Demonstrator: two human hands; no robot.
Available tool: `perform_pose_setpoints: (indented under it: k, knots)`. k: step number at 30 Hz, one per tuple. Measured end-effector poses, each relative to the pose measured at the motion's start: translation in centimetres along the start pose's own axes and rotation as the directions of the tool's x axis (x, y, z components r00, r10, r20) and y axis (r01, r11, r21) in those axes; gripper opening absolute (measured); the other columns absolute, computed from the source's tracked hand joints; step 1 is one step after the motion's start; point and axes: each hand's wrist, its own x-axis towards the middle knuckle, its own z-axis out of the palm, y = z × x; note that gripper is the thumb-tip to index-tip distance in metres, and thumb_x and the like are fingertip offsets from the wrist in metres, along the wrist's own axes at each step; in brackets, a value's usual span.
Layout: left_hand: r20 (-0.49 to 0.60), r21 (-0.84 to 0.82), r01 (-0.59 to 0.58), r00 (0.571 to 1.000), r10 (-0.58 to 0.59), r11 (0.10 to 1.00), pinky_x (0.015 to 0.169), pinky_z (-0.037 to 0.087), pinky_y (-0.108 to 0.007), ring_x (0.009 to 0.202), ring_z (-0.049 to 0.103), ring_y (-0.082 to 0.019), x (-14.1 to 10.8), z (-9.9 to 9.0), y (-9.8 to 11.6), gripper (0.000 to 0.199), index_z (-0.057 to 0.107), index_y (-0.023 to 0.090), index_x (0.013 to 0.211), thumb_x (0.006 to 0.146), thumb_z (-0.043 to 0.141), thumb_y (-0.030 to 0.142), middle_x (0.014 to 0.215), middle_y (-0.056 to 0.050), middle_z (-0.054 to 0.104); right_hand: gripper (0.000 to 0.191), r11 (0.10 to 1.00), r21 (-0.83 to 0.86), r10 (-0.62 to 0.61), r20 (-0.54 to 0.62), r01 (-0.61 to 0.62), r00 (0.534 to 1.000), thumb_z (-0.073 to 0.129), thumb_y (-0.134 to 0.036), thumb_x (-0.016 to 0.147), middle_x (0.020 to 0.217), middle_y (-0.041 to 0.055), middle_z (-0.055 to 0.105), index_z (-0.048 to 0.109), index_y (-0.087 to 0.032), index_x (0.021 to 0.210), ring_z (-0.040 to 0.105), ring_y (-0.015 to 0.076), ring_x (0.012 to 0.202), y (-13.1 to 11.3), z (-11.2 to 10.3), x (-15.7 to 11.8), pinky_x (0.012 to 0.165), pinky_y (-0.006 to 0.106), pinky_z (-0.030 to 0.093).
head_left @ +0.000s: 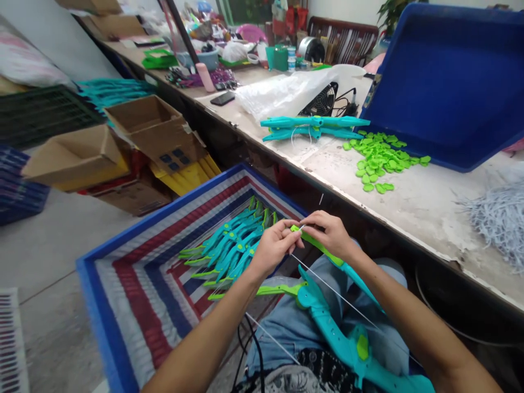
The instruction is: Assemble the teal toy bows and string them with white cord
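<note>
Across my lap lies a teal toy bow (327, 322) with lime green limb ends and a green hexagonal piece on its middle. My left hand (278, 243) is closed around the tip of its far green limb (317, 243). Close beside it, my right hand (329, 232) pinches the white string (302, 227) at that tip, fingertips almost touching the left ones. A slack length of string (333, 289) runs down over my thighs. The other green limb (270, 289) points left over the bin's edge. The exact knot or hole at the tip is hidden by my fingers.
Left of my knees stands a blue-rimmed bin (135, 218) lined with striped cloth, holding several similar bows (233, 240). On the workbench (409, 213) are teal bow parts (315, 128), small green pieces (379, 158), a tilted blue tub (446, 82) and a bundle of white strings (499, 218).
</note>
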Motion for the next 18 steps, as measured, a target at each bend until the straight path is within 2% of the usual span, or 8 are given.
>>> perform_pose_setpoints:
  k: [4, 7, 9, 12, 14, 15, 17, 18]
  knots:
    - [0.011, -0.014, 0.029, 1.000, -0.029, 0.999, 0.040, 0.030, -0.018, 0.041, 0.042, -0.007, 0.1, -0.7, -0.8, 0.039, 0.056, 0.014, 0.098, 0.074, 0.067, 0.043, 0.058, 0.000, 0.063, 0.018, 0.999, 0.027, -0.022, -0.001, 0.022, 1.000, 0.060, -0.028, 0.087, 0.071, 0.0021, 0.065, 0.065, -0.019, 0.073, 0.059, 0.0141, 0.071, -0.7, 0.5, 0.3, 0.068, 0.027, 0.046]
    - [-0.015, 0.114, 0.036, 0.999, -0.035, 0.993, 0.043, 0.037, -0.021, 0.046, 0.049, -0.011, 0.2, -0.8, -1.7, 0.032, 0.058, 0.016, 0.094, 0.075, 0.066, 0.041, 0.058, 0.002, 0.059, 0.019, 0.999, -0.009, -0.031, 0.053, 0.032, 0.998, 0.060, -0.025, 0.085, 0.066, 0.0015, 0.061, 0.061, -0.019, 0.067, 0.055, 0.0145, 0.069, -1.3, 0.6, -0.1, 0.065, 0.027, 0.043]
    - [-0.121, 0.280, -0.077, 0.986, 0.114, 0.957, 0.055, 0.046, -0.025, 0.065, 0.060, -0.016, 0.0, -0.4, -2.3, 0.019, 0.061, 0.017, 0.083, 0.075, 0.066, 0.034, 0.070, -0.002, 0.062, 0.019, 1.000, -0.019, 0.000, 0.078, 0.001, 0.997, 0.061, -0.026, 0.083, 0.065, 0.0014, 0.060, 0.061, -0.019, 0.065, 0.054, 0.0146, 0.068, -1.0, 0.3, 0.0, 0.063, 0.027, 0.042]
    - [-0.243, 0.392, -0.258, 0.897, 0.370, 0.883, 0.081, 0.048, -0.030, 0.094, 0.061, -0.019, -0.5, 0.7, -3.4, 0.007, 0.064, 0.018, 0.083, 0.080, 0.059, 0.023, 0.096, -0.007, 0.065, 0.017, 0.987, 0.011, 0.158, -0.021, -0.158, 0.987, 0.063, -0.030, 0.078, 0.064, 0.0007, 0.059, 0.063, -0.019, 0.065, 0.054, 0.0144, 0.064, 1.4, -1.2, 1.3, 0.060, 0.028, 0.042]
    - [-0.232, 0.358, -0.349, 0.865, 0.444, 0.866, 0.086, 0.046, -0.032, 0.094, 0.060, -0.017, -0.8, 1.3, -3.9, 0.015, 0.064, 0.019, 0.092, 0.085, 0.052, 0.019, 0.097, -0.006, 0.066, 0.015, 0.954, 0.063, 0.299, -0.249, -0.293, 0.921, 0.065, -0.030, 0.072, 0.061, -0.0004, 0.058, 0.063, -0.018, 0.065, 0.052, 0.0140, 0.059, 3.3, -2.7, 2.8, 0.058, 0.028, 0.041]
    - [-0.192, 0.348, -0.385, 0.863, 0.467, 0.855, 0.086, 0.046, -0.032, 0.090, 0.060, -0.017, -0.9, 1.4, -4.1, 0.017, 0.065, 0.019, 0.092, 0.085, 0.050, 0.019, 0.092, -0.006, 0.066, 0.014, 0.936, 0.095, 0.346, -0.405, -0.338, 0.846, 0.066, -0.029, 0.070, 0.060, -0.0008, 0.057, 0.063, -0.017, 0.065, 0.052, 0.0140, 0.058, 4.0, -3.4, 3.6, 0.058, 0.028, 0.042]
    - [-0.116, 0.343, -0.405, 0.877, 0.466, 0.847, 0.085, 0.046, -0.033, 0.087, 0.058, -0.018, -0.7, 1.4, -4.0, 0.018, 0.069, 0.019, 0.082, 0.083, 0.051, 0.020, 0.086, -0.006, 0.066, 0.013, 0.927, 0.138, 0.349, -0.665, -0.350, 0.660, 0.066, -0.028, 0.069, 0.062, -0.0008, 0.058, 0.061, -0.016, 0.066, 0.054, 0.0148, 0.061, 4.2, -4.0, 4.4, 0.062, 0.030, 0.044]
    - [-0.093, 0.317, -0.373, 0.903, 0.420, 0.872, 0.086, 0.045, -0.034, 0.087, 0.058, -0.019, -0.4, 1.2, -3.8, 0.018, 0.070, 0.019, 0.076, 0.082, 0.052, 0.021, 0.085, -0.006, 0.066, 0.013, 0.937, 0.134, 0.316, -0.717, -0.322, 0.621, 0.066, -0.028, 0.071, 0.067, 0.0004, 0.060, 0.061, -0.017, 0.068, 0.056, 0.0159, 0.066, 3.6, -3.6, 4.3, 0.066, 0.032, 0.046]
